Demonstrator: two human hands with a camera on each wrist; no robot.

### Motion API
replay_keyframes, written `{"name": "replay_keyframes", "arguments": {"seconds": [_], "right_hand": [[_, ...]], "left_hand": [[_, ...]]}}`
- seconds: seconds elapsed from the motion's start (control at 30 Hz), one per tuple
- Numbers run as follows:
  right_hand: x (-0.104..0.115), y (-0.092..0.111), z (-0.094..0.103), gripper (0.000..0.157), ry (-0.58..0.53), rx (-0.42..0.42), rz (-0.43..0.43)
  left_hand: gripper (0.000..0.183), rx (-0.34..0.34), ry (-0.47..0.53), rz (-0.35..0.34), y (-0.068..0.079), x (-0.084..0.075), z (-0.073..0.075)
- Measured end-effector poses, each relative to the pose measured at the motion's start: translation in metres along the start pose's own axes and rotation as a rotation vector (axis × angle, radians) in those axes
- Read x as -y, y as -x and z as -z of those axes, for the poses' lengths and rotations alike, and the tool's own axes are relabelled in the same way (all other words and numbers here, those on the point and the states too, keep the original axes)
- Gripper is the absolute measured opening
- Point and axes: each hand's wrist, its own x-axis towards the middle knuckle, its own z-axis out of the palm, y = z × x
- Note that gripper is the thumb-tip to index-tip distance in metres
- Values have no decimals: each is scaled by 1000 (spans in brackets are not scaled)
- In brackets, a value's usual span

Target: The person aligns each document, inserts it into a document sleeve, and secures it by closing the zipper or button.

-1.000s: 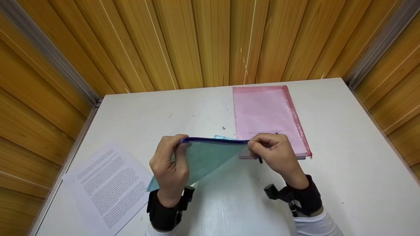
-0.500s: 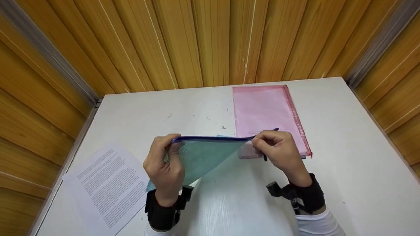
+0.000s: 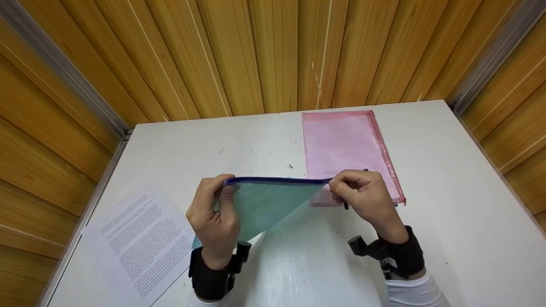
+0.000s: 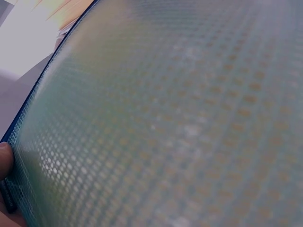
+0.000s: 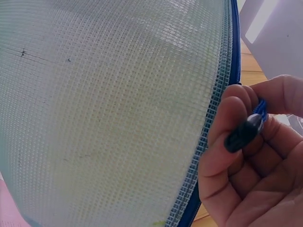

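A green mesh zipper bag point(image 3: 268, 207) is held up above the table, its dark blue zipper point(image 3: 277, 181) running level along the top. My left hand point(image 3: 217, 217) grips the bag's left top corner, thumb on the near side. At the other end, my right hand point(image 3: 362, 198) pinches the zipper edge by the slider. A dark zipper pull point(image 5: 244, 134) on a blue cord lies between the right fingers in the right wrist view. Mesh fills most of the left wrist view, where only a bit of left fingertip point(image 4: 5, 161) shows at the edge.
Printed sheets of paper point(image 3: 145, 243) lie on the white table point(image 3: 204, 149) at the left. A pink zipper bag point(image 3: 341, 145) with paper inside lies behind the right hand. Wood-patterned walls point(image 3: 273, 55) enclose the table's back and sides.
Both hands have moved slightly apart, the left one leftward and the right one rightward, with more of the zipper showing between them. In the last half second they have hardly moved.
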Motion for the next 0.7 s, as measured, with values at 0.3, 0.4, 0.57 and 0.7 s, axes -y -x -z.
{"name": "replay_keyframes", "arguments": {"seconds": [0.3,0.4,0.57,0.7], "right_hand": [[-3,-2,7,21,-15,-54,-156],[-3,-3,9,20,-1,-62,-197],[-1,-4,8,21,20,-57,-214],[13,-4,6,23,16,-36,-206]], "left_hand": [[12,-55,5,11,-1,1,2],[11,-50,5,17,0,2,3],[11,-38,-2,21,0,2,4],[11,-40,-4,23,-1,2,4]]}}
